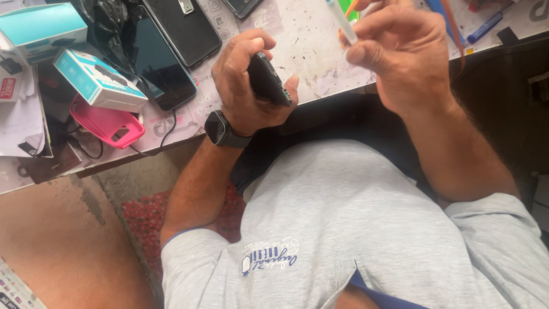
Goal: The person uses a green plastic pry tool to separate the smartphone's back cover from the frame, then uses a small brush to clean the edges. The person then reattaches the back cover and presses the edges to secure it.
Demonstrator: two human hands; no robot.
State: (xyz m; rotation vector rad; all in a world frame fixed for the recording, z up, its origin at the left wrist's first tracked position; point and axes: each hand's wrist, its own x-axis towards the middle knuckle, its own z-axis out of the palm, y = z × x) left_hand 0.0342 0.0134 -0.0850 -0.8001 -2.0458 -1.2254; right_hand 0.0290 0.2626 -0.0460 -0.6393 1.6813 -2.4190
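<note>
- Gripping a dark phone (269, 80) in the left hand (246, 86), fingers wrapped over its back and thumb braced at the lower edge, holding it tilted just above the near edge of the bench (309, 40).
- Pinching a slim white tool (342, 22), pen-like in shape, between thumb and fingers of the right hand (400, 54), raised close beside the phone but not touching it.
- Keeping both hands closed, each on its own item, a small gap apart over the lap.
- Wearing a black smartwatch (220, 130) on the left wrist and a grey T-shirt (354, 229).
- Resting on the stained bench to the left: a large dark phone (157, 63) lying face up, a second black handset (186, 26) beside it, a pink phone case (108, 125) with a black cable (163, 137) trailing near it, and two teal-and-white boxes (97, 80).
- Lying at the far right edge: a blue pen (485, 27).
- Judging by the grip, appearing to be at the stage of working on the handset's edge with the tool, with the tip not yet brought into contact.
- Calling next, most likely, for steadying the phone firmly in the left hand and bringing the tool's tip precisely to the chosen spot; tip itself too blurred to identify.
</note>
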